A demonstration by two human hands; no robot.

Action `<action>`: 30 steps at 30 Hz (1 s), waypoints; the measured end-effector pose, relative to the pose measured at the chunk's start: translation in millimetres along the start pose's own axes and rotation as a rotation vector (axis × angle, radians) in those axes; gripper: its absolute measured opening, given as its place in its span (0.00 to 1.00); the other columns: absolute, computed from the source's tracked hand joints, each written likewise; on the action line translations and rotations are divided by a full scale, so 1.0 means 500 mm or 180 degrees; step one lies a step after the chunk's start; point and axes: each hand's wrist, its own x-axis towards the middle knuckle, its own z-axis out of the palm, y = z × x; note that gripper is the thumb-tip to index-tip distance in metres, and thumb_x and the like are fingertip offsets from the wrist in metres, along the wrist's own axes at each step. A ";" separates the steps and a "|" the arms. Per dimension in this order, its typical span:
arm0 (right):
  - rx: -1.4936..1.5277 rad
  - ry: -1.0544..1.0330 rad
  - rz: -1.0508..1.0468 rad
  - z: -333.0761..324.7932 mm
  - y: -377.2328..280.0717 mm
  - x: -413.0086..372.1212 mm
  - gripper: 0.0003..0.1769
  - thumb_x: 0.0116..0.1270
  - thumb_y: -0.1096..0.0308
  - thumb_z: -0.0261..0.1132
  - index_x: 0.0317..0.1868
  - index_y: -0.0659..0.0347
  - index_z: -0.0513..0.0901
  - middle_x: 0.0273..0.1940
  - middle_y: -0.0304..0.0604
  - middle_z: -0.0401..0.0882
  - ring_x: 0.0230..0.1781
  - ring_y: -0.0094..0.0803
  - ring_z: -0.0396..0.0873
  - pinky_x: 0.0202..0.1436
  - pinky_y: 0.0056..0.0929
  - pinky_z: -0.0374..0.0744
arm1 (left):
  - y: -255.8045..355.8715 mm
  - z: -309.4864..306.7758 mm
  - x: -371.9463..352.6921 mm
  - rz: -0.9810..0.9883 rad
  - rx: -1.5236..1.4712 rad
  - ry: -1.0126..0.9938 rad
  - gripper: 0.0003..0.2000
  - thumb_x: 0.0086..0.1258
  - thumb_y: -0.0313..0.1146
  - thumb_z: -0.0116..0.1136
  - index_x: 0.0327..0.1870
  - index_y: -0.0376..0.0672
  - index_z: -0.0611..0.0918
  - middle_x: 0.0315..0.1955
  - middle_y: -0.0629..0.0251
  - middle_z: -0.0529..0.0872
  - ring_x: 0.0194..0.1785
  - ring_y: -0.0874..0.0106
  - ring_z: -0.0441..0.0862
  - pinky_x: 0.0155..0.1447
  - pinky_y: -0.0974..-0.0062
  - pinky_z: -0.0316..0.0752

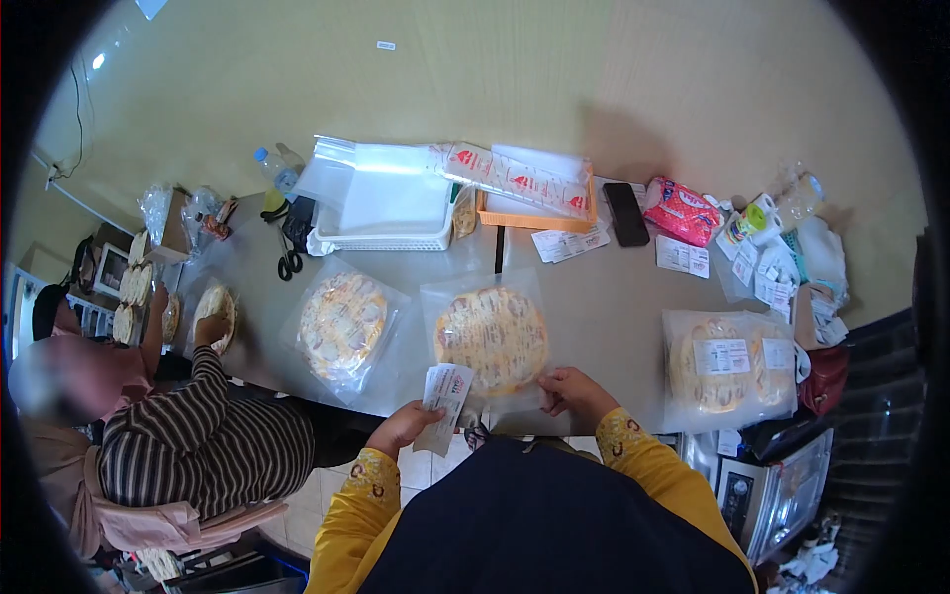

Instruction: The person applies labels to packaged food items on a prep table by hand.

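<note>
Hands were at the near edge of the tabletop (614,297). The left hand (401,428) was closed on a printed paper slip (445,394), which it held upright just below the bagged pizza (492,340). The right hand (574,391) lay with its fingers curled on that bag's near right corner; whether it pinched the plastic could not be told. The two hands were apart, one at each side of the bag's near edge.

The bagged pizza lay flat in the middle of the tabletop. Just left of it lay a second bagged pizza (341,325). Well to its right sat a stack of bagged pizzas (727,366) bearing white labels. Beyond it stood an orange tray (534,216) and a white basket (386,233), with a dark phone (625,213) and a pink packet (683,210) further right. Far to its left, a co-worker's hand (211,329), in a striped sleeve, rested on another pizza (218,305).
</note>
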 end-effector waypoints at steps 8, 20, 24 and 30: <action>0.0799 -0.0045 -0.1023 0.021 -0.172 -0.077 0.15 0.66 0.57 0.55 0.24 0.56 0.73 0.15 0.35 0.70 0.12 0.25 0.68 0.15 0.22 0.67 | 0.158 0.044 -0.093 0.1324 -0.0859 -0.0277 0.17 0.65 0.29 0.50 0.54 0.37 0.70 0.45 0.58 0.79 0.36 0.62 0.81 0.43 0.66 0.77; 0.1456 0.0244 -0.1237 0.068 -0.210 -0.266 0.14 0.65 0.59 0.57 0.25 0.58 0.73 0.15 0.39 0.71 0.12 0.28 0.70 0.14 0.25 0.66 | 0.178 0.113 -0.163 0.1167 -0.1316 -0.0583 0.13 0.66 0.32 0.50 0.48 0.36 0.73 0.38 0.60 0.79 0.31 0.67 0.79 0.37 0.69 0.76; 0.1333 0.0451 -0.1318 0.012 -0.211 -0.247 0.14 0.64 0.58 0.57 0.26 0.59 0.74 0.16 0.41 0.73 0.14 0.30 0.72 0.16 0.27 0.69 | 0.234 0.137 -0.115 0.0931 -0.1161 -0.0721 0.12 0.67 0.31 0.49 0.48 0.35 0.74 0.38 0.60 0.79 0.33 0.67 0.79 0.37 0.71 0.76; 0.0697 0.0969 -0.1663 -0.060 -0.211 -0.282 0.16 0.65 0.58 0.56 0.26 0.61 0.75 0.20 0.41 0.76 0.18 0.29 0.75 0.23 0.26 0.73 | 0.275 0.206 -0.051 0.1571 -0.0353 -0.0670 0.14 0.67 0.27 0.48 0.52 0.34 0.72 0.42 0.57 0.80 0.41 0.62 0.81 0.45 0.65 0.78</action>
